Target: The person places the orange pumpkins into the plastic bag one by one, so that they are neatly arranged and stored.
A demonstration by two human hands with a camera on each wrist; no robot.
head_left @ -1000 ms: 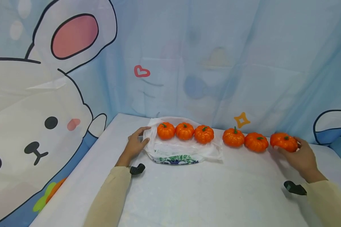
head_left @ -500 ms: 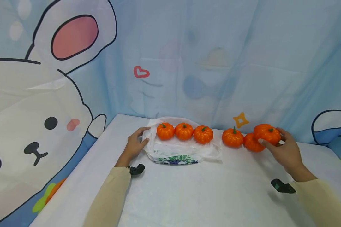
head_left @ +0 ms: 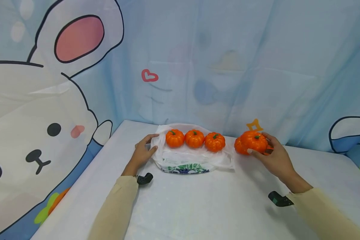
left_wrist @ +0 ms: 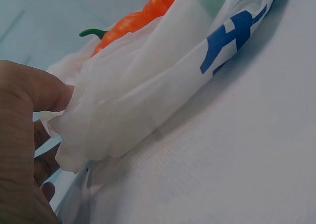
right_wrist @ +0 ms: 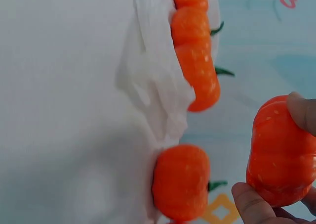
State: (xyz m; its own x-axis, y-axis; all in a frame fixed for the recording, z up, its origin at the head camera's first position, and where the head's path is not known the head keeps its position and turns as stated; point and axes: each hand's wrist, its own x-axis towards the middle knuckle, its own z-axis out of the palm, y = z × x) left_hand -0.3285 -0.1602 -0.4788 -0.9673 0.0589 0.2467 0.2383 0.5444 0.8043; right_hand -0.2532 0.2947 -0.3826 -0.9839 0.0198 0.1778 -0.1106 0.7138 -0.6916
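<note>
My right hand (head_left: 277,160) grips a small orange toy pumpkin (head_left: 254,142) between thumb and fingers, off the table. In the right wrist view this held pumpkin (right_wrist: 279,152) hangs apart from the pumpkin (right_wrist: 181,182) standing below. Two standing pumpkins in the head view are largely covered by the held one and my hand. On a white plastic bag (head_left: 183,161) with green and blue print, three more sit in a row: a left one (head_left: 175,138), a middle one (head_left: 194,138) and a right one (head_left: 215,142). My left hand (head_left: 142,153) pinches the bag's left edge.
A white cloth covers the table (head_left: 204,206). Right behind its far edge hangs a pale blue printed curtain (head_left: 222,66). A large cartoon animal print (head_left: 42,133) fills the left side. Black wrist devices show at the left sleeve (head_left: 117,203) and right sleeve (head_left: 324,213).
My right hand has lifted the rightmost pumpkin and carried it left, over the neighbouring one, until it overlaps the pumpkin nearest the bag. The left hand and the bag have stayed put.
</note>
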